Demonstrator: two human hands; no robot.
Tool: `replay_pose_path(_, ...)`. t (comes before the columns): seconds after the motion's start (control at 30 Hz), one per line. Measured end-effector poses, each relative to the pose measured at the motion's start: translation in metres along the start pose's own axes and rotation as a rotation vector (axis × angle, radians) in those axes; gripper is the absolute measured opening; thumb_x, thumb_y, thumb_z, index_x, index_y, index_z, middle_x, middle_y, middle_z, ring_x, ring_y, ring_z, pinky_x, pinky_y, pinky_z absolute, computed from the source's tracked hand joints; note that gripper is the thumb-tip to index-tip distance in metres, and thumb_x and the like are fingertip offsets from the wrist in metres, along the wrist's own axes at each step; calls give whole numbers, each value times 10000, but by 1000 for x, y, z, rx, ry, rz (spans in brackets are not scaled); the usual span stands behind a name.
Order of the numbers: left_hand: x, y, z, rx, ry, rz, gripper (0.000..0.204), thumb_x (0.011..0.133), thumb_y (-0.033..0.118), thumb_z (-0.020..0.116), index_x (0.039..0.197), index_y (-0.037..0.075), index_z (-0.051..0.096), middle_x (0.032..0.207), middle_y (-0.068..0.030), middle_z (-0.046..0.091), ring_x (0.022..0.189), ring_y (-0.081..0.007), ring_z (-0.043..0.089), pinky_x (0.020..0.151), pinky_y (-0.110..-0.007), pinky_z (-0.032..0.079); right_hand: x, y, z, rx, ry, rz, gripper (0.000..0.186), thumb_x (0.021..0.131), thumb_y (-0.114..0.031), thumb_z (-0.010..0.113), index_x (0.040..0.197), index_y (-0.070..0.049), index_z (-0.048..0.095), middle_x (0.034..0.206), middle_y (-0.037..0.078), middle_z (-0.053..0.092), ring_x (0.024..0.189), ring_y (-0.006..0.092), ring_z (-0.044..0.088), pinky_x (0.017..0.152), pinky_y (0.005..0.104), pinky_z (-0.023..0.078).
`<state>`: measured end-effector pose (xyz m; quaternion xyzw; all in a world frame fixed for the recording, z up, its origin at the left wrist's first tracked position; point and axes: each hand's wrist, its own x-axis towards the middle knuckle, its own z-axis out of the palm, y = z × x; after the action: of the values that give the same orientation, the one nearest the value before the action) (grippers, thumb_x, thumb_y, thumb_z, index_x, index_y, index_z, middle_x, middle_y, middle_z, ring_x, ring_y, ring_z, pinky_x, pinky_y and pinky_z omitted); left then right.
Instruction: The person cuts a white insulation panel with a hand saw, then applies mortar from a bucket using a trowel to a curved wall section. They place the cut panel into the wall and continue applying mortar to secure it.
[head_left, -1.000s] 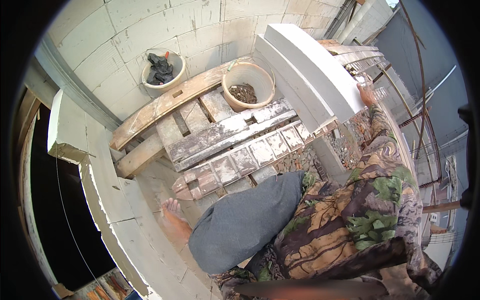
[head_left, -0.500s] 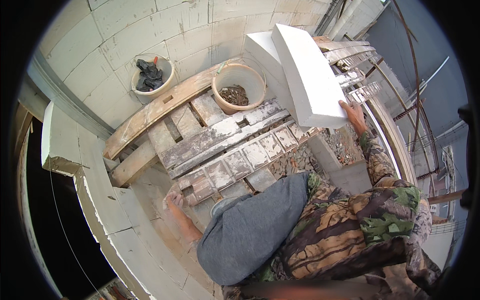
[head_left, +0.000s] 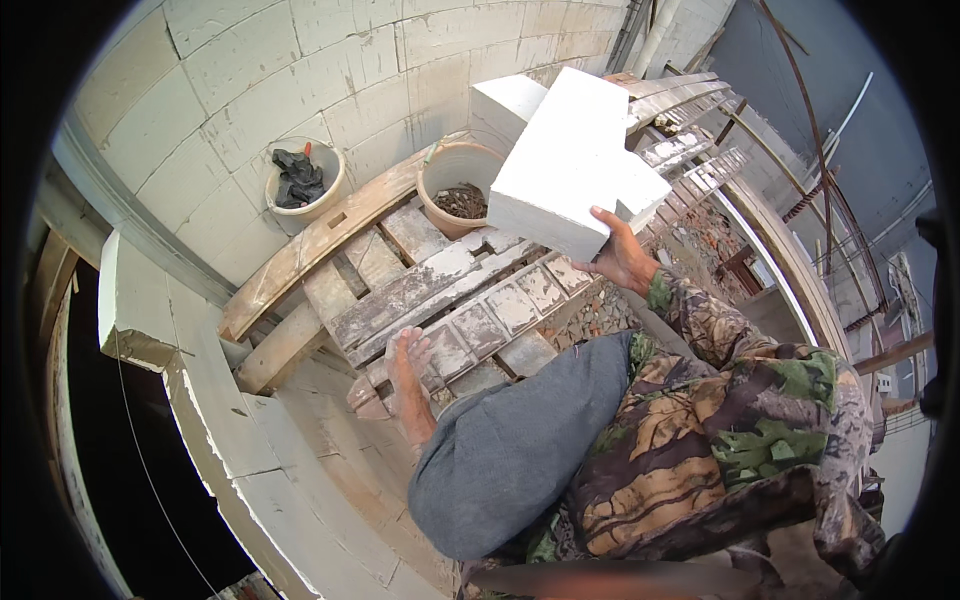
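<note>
A white aerated concrete block (head_left: 565,155) is tilted at the right end of the plank platform, one end toward me. My right hand (head_left: 625,260) grips the near lower corner of this block, thumb up along its side; the other fingers are partly hidden under it. Other white blocks show behind it, one corner (head_left: 508,98) at its far left and another end (head_left: 643,188) at its right. My left hand (head_left: 408,362) is bare and dusty, fingers apart, above the near left end of the mortar-stained planks (head_left: 475,335). It touches no block.
A bucket with debris (head_left: 462,165) stands left of the blocks. Farther left, another bucket (head_left: 335,185) holds black plastic. A pale block wall (head_left: 350,60) runs behind. At left, a low block wall (head_left: 225,420) borders a dark opening. Timber and rusty bars (head_left: 825,220) are at right.
The block has swung and shifted left toward me, uncovering another block end at its right. My right hand moved left with it. My left hand rose rightward from the planks' end.
</note>
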<state>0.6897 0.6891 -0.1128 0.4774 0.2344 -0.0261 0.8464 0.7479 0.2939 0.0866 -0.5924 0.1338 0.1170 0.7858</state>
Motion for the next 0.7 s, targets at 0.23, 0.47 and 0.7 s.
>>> replay_pose_path(0.23, -7, 26, 89, -149, -484, -87, 1153, 858, 779, 617, 1656, 130, 94, 1640, -306, 207, 1420, -520, 369, 1144, -648, 343, -37, 55, 118, 71, 22, 48, 1073, 851, -578, 708, 1597, -41, 154, 1516, 268, 275, 1415, 436, 314, 1082, 594, 393)
replay_pose_path(0.47, -21, 39, 128, -108, -298, -25, 1030, 831, 644, 716, 1575, 61, 308, 1510, -195, 437, 1378, -381, 464, 1067, -573, 443, -67, 96, 129, -69, -91, 233, 1013, 917, -533, 693, 1593, -14, 145, 1574, 264, 238, 1480, 415, 272, 1134, 638, 354)
replay_pose_path(0.7, -17, 39, 135, -276, -277, 22, 844, 817, 400, 723, 1490, -10, 420, 1367, -185, 572, 1250, -333, 581, 1024, -479, 488, 9, -11, -21, -871, 416, -494, 796, 1012, -505, 537, 1449, 143, 383, 1463, 345, 406, 1267, 408, 497, 1095, 464, 413)
